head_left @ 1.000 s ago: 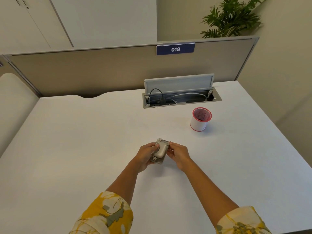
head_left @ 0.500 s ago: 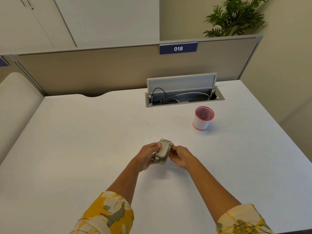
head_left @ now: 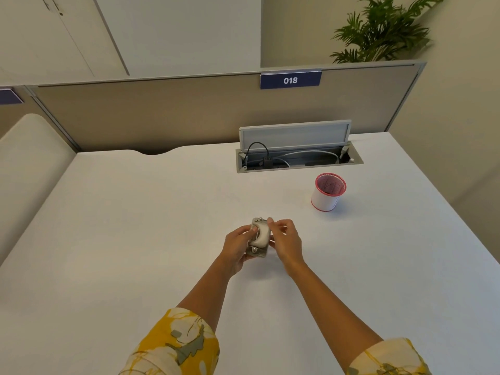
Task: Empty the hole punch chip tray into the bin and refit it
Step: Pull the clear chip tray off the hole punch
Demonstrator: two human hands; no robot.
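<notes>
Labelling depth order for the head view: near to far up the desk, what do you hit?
Yellow patterned sleeves → hole punch held in both hands → red-rimmed white bin → open cable tray → partition with the 018 sign → potted plant.

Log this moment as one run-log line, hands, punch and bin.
left hand: grips hole punch | right hand: grips same punch | punch: above desk | bin: upright, apart

Hole punch [head_left: 259,237] underside (chip tray) hidden by hands.
</notes>
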